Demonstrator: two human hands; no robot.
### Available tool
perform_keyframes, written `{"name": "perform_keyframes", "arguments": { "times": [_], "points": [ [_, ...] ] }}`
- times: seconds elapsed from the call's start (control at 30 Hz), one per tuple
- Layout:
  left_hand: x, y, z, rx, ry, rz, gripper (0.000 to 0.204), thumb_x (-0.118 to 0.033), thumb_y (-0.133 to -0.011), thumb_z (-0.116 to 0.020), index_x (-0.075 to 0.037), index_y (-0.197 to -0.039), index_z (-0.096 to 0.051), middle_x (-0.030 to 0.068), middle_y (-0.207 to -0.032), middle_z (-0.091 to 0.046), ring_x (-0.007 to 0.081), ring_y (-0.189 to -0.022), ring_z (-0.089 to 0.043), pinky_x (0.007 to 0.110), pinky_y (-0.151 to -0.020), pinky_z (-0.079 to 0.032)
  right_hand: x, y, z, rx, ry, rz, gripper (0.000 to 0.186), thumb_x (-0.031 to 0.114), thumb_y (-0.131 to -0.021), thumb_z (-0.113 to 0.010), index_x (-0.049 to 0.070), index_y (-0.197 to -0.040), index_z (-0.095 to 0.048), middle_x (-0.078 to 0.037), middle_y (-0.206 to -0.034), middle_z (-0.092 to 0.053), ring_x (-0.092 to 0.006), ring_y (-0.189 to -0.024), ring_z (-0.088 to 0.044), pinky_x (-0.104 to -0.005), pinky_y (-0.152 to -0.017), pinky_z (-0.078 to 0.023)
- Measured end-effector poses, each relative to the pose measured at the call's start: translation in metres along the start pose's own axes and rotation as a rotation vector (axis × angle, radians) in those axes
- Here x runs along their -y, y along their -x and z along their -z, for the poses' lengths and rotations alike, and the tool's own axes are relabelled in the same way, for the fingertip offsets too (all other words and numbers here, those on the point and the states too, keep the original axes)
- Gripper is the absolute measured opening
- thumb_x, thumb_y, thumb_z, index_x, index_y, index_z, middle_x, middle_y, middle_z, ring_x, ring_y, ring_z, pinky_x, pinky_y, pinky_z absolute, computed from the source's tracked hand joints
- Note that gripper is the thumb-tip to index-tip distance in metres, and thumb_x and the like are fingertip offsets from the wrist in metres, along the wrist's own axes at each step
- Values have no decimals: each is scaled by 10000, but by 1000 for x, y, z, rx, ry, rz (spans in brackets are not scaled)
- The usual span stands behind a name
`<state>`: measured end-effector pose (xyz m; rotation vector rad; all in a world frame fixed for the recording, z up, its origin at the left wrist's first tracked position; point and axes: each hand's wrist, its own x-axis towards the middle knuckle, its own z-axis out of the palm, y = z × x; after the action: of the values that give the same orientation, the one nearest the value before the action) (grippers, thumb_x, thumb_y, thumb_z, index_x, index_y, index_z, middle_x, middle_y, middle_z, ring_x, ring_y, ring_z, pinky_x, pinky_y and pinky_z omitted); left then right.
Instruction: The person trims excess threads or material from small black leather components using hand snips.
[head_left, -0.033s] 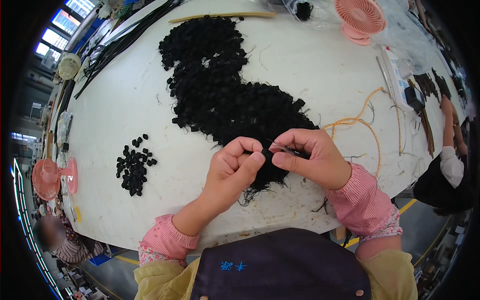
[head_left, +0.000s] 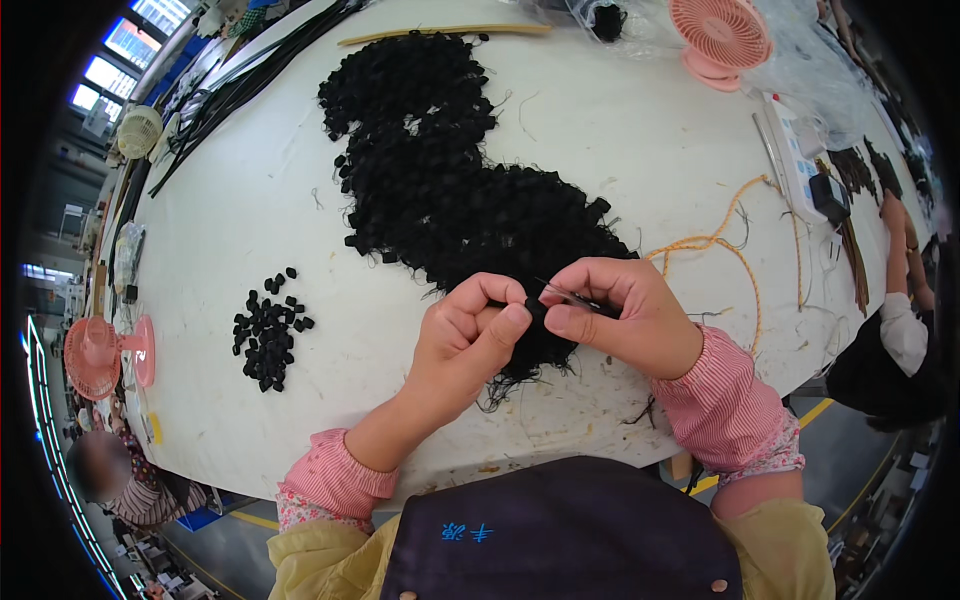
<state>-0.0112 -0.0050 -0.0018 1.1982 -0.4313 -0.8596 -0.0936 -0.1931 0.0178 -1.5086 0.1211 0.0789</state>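
Observation:
My left hand (head_left: 462,338) is closed, pinching a small black fabric piece (head_left: 535,309) between thumb and fingertips. My right hand (head_left: 628,316) is closed around thread snips (head_left: 570,297); their thin metal blades point left at the piece, and the fingers hide most of the handle. Both hands nearly meet over the near end of a long heap of black fabric pieces (head_left: 440,180) with loose thread ends. To the left lies a smaller pile of compact black pieces (head_left: 266,340), apart from the heap.
An orange cord (head_left: 715,240) lies right of the heap, near a white power strip (head_left: 795,165) with a black adapter (head_left: 829,198). A pink fan (head_left: 720,40) stands at the far right, another pink fan (head_left: 95,358) at the left edge. Two other people sit at the sides.

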Motion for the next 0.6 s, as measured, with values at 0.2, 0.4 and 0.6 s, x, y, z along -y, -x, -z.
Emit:
{"name": "perform_keyframes", "arguments": {
  "times": [0.2, 0.4, 0.6],
  "points": [
    [-3, 1, -3, -62, -212, -32, 127, -94, -935, -576, -29, -1037, -539, -90, -570, -448, -20, -518, -315, 170, -476, -246, 5, 1, 0, -68, -8, -3, 139, 86, -829, -692, 4, -918, -622, 31, -804, -604, -10, -735, -528, -184, -645, -437],
    [-9, -5, 4, -64, -830, -223, 154, -1, -881, -588, -25, -1033, -577, -15, -794, -619, -10, -499, -340, 156, -479, -289, 1, -1, 4, -179, -17, 40, 131, 65, -821, -683, -4, -911, -618, 24, -809, -610, -15, -736, -533, -186, -656, -444],
    [-16, -2, 2, -283, -698, -496, 448, 2, -800, -657, -51, -1208, -479, 124, -1355, -454, -4, -508, -356, 162, -485, -320, 2, 0, 1, -223, -1, 75, 138, 68, -820, -687, -9, -907, -612, 16, -808, -614, -25, -751, -537, -190, -685, -451]
  ]
}}
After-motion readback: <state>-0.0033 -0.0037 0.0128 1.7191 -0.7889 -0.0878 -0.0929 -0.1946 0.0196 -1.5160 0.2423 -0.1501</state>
